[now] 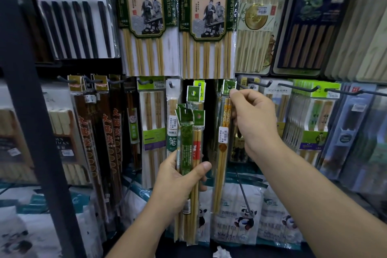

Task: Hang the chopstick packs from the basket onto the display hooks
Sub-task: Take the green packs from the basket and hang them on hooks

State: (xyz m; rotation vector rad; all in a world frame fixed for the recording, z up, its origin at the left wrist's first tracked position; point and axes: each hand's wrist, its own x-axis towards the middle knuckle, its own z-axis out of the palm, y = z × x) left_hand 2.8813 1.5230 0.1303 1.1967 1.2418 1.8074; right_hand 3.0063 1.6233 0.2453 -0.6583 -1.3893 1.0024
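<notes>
My left hand (pixel 180 182) grips a bundle of slim chopstick packs (pixel 189 153) upright in front of the display, green header cards on top. My right hand (pixel 253 119) pinches the green header of a single pack of yellow chopsticks (pixel 223 142) at the tip of a dark display hook (pixel 244 86). That pack hangs straight down below my fingers. Whether its header hole is on the hook cannot be seen. The basket is out of view.
Rows of hanging chopstick packs fill the wall: large packs (pixel 146 19) above, brown ones (pixel 104 132) at left, green-labelled ones (pixel 314 128) at right. Bare hook ends (pixel 297 87) stick out on the right. A dark shelf post (pixel 35 111) stands at left. Panda-print bags (pixel 245 216) lie below.
</notes>
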